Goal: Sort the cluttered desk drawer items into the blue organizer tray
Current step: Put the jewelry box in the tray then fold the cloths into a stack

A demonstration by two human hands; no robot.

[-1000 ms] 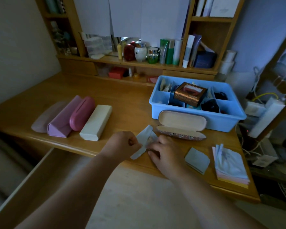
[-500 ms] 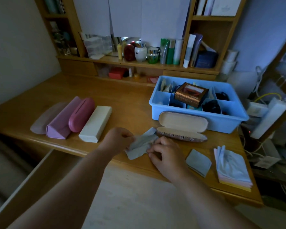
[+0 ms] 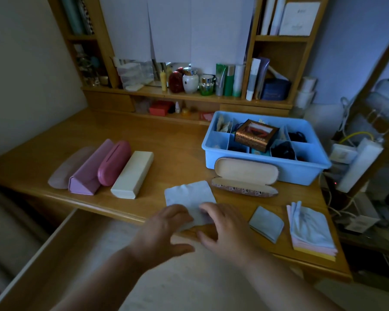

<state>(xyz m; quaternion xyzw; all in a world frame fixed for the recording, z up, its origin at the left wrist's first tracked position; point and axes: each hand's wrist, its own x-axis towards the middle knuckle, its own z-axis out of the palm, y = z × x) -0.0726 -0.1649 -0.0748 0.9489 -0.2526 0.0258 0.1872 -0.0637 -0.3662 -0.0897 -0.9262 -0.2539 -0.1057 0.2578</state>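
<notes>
Matt pale-blue square cloth (image 3: 189, 196) on a smooth varnished wooden desk (image 3: 171, 142); glossy blue plastic organizer tray (image 3: 301, 171)

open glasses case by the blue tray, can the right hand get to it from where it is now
Probably yes. The right hand rests on the pale cloth, and the open glasses case lies just beyond it on the desk, lid up, with only bare wood between them.
</notes>
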